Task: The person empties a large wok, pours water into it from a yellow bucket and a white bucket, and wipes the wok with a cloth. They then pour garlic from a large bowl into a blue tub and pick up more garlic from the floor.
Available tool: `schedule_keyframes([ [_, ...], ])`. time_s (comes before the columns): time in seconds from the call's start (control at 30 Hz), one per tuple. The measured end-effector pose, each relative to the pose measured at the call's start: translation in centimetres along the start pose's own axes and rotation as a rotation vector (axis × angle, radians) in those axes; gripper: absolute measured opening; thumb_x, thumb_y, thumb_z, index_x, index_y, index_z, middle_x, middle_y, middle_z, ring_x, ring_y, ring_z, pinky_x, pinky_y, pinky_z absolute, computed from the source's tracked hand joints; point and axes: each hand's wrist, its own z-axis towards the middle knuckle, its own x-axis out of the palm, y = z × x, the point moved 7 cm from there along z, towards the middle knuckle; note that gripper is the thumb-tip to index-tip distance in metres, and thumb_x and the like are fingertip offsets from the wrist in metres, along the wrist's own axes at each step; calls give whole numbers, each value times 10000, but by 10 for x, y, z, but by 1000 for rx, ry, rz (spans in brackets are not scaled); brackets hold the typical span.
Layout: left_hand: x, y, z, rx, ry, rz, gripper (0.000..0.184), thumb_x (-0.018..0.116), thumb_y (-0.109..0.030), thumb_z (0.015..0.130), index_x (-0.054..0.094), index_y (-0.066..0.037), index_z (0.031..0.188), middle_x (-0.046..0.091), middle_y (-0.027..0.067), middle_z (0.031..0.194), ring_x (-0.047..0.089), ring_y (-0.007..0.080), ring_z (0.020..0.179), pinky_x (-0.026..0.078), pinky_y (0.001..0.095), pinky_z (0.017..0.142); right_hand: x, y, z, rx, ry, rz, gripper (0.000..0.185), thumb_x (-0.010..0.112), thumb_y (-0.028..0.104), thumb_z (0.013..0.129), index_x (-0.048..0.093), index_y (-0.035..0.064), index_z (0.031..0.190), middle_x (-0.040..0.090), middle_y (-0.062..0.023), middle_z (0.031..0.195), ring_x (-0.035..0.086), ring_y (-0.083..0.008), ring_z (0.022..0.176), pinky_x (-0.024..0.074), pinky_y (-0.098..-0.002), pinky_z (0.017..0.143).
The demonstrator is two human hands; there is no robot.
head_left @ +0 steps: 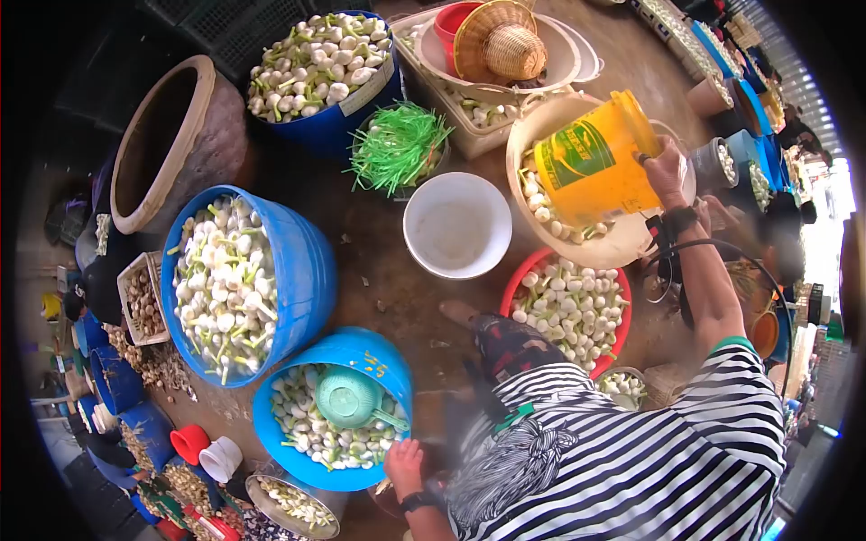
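My right hand [666, 173] is closed on a yellow plastic bucket [591, 162] with a green label. The bucket is tilted over on its side in a wide beige basin [521, 135], above garlic bulbs [550, 212]. Whether anything is inside it I cannot see. Lower left, my left hand [403, 464] has its fingers bent at the rim of a blue tub [271, 442]. Garlic bulbs with green stems fill this tub. On top of them rests a pale green plastic scoop [347, 397], its handle pointing towards my left hand.
A white bucket [457, 225] stands mid-floor beside green ties [399, 149]. Around it are a red basin [622, 316] of garlic, a tall blue barrel [302, 288], a dark blue barrel [325, 126] and a large clay jar [203, 135]. A woven hat [514, 50] sits at the back.
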Motion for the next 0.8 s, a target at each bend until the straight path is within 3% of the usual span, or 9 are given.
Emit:
schedule_keyframes([
  [0.2, 20, -27, -27, 30, -61, 115, 350, 525, -245, 847, 445, -27, 1108, 533, 139, 1069, 551, 294, 981, 456, 399, 741, 63, -56, -12, 67, -3, -194, 457, 695, 208, 657, 505, 79, 1052, 615, -183, 900, 580, -363, 865, 445, -441, 747],
  [0.33, 26, -34, -30, 53, -83, 125, 318, 533, -236, 845, 468, -33, 1081, 548, 139, 1020, 564, 291, 946, 467, 388, 715, 108, -68, -39, 150, 181, -222, 455, 686, 230, 688, 484, 72, 1064, 601, -185, 964, 565, -367, 909, 440, -441, 764],
  [0.43, 36, -38, -31, 75, -107, 121, 301, 541, -228, 841, 483, -41, 1070, 552, 157, 1025, 576, 292, 922, 482, 365, 674, 119, -47, -38, 87, 271, -289, 497, 698, 237, 685, 466, 68, 1091, 578, -188, 1033, 547, -362, 958, 431, -438, 791],
  [0.5, 39, -35, -30, 86, -129, 96, 306, 544, -231, 840, 485, -38, 1071, 553, 164, 1035, 583, 294, 909, 489, 355, 657, 128, -52, -34, -39, 316, -142, 594, 699, 238, 684, 431, 51, 1180, 546, -191, 1104, 511, -356, 1035, 411, -431, 856],
  [0.57, 35, -23, -24, 85, -127, 48, 318, 546, -239, 840, 484, -37, 1078, 562, 161, 1039, 597, 279, 886, 500, 337, 638, 132, -57, -30, -158, 304, -203, 689, 681, 228, 701, 365, 11, 1274, 448, -199, 1256, 408, -340, 1177, 319, -386, 992],
  [0.63, 25, -3, -16, 71, -114, -13, 374, 534, -234, 849, 452, -24, 1148, 576, 170, 1042, 610, 259, 889, 503, 317, 644, 147, -84, -21, -265, 326, -236, 739, 637, 244, 731, 285, -3, 1332, 332, -189, 1360, 296, -308, 1268, 237, -363, 1049],
  [0.73, 19, 17, -25, 75, -183, -101, 363, 554, -242, 835, 480, -34, 1124, 598, 143, 1003, 629, 229, 837, 506, 300, 617, 145, -68, -7, -305, 492, -189, 725, 603, 264, 742, 285, -31, 1322, 352, -232, 1335, 341, -329, 1240, 283, -363, 1024],
  [0.77, 15, 27, -27, 91, -203, -150, 361, 564, -251, 829, 494, -37, 1110, 604, 133, 991, 634, 218, 820, 506, 292, 605, 162, -94, 7, -333, 413, -279, 703, 605, 260, 734, 313, -29, 1304, 404, -238, 1287, 404, -339, 1177, 330, -381, 986],
  [0.8, 10, 38, -31, 101, -221, -195, 354, 574, -260, 823, 508, -41, 1093, 608, 123, 976, 635, 209, 812, 505, 282, 596, 169, -90, 12, -175, 622, -127, 623, 612, 230, 721, 386, -8, 1251, 479, -230, 1216, 446, -361, 1131, 356, -410, 947],
])
